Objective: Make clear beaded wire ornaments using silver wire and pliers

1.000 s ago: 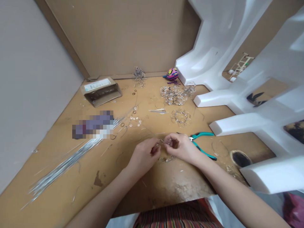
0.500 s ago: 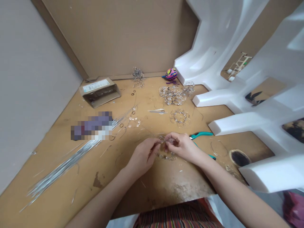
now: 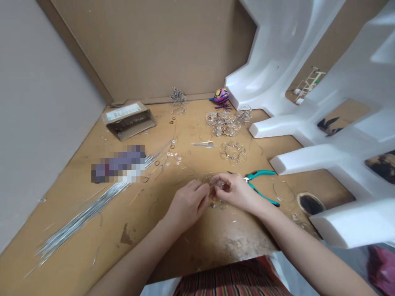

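Near the front of the table, my left hand (image 3: pixel 191 201) and my right hand (image 3: pixel 233 190) meet over a looped wire piece with clear beads (image 3: pixel 219 204). The fingers of both hands are closed in a pinch on its thin wire, and they partly hide it. Just right of my right hand lie pliers with teal handles (image 3: pixel 261 174), spread apart. Beyond my hands rests a ring of wire loops with clear beads (image 3: pixel 232 152). Several loose clear beads (image 3: pixel 173 156) lie farther left.
A bundle of straight silver wires (image 3: pixel 89 214) lies at left, beside a pixelated purple object (image 3: pixel 120 161). An open cardboard box (image 3: pixel 129 121) stands behind. More beaded wire pieces (image 3: pixel 224 123) and a colourful ball-like item (image 3: pixel 221 95) are at the back. White moulded arms (image 3: pixel 296 162) jut in from the right.
My right hand has turned slightly and its fingers curl more over the wire. My left hand has rolled so its back faces up more. The pliers show more fully.
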`<state>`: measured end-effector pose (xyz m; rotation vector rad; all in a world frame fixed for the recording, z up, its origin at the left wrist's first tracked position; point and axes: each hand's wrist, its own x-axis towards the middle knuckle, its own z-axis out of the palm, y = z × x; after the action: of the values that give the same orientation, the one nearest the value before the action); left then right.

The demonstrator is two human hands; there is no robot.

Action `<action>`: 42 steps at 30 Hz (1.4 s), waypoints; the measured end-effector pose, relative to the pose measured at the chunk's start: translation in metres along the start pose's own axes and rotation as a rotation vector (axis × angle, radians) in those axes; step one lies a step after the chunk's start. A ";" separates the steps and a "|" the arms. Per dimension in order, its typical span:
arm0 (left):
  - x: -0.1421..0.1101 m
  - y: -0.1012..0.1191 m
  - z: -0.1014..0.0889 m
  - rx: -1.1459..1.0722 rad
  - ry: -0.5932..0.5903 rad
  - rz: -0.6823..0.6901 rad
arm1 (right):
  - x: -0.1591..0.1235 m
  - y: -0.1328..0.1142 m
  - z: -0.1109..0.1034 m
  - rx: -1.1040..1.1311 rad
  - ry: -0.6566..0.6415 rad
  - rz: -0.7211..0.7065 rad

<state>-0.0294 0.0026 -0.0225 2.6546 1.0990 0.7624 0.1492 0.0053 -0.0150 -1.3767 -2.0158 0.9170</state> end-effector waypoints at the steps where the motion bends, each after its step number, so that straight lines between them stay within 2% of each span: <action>1: 0.000 0.001 0.001 0.020 0.008 0.003 | 0.000 -0.001 0.000 -0.013 0.001 -0.004; 10: -0.002 0.001 0.008 0.059 0.082 -0.035 | -0.001 -0.007 0.000 -0.073 0.025 -0.021; 22: 0.001 0.007 0.001 0.165 -0.055 -0.038 | -0.002 -0.008 0.000 -0.115 0.027 -0.047; 25: 0.002 0.003 -0.001 -0.040 -0.104 -0.095 | -0.001 -0.007 -0.003 -0.122 0.026 -0.033; 30: 0.006 -0.011 -0.007 -0.716 -0.166 -0.452 | 0.001 0.001 -0.008 0.046 -0.075 0.043; 33: 0.007 -0.017 -0.010 -0.950 -0.177 -0.542 | 0.001 0.006 -0.008 0.163 -0.126 0.070; 36: 0.007 -0.019 -0.012 -0.996 -0.167 -0.554 | 0.001 0.006 -0.009 0.216 -0.139 0.080; 42: 0.004 -0.019 -0.019 -0.755 -0.162 -0.498 | -0.001 0.004 -0.009 0.240 -0.112 0.103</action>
<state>-0.0484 0.0177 -0.0112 1.6959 1.0790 0.6645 0.1580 0.0077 -0.0123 -1.3305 -1.8553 1.2628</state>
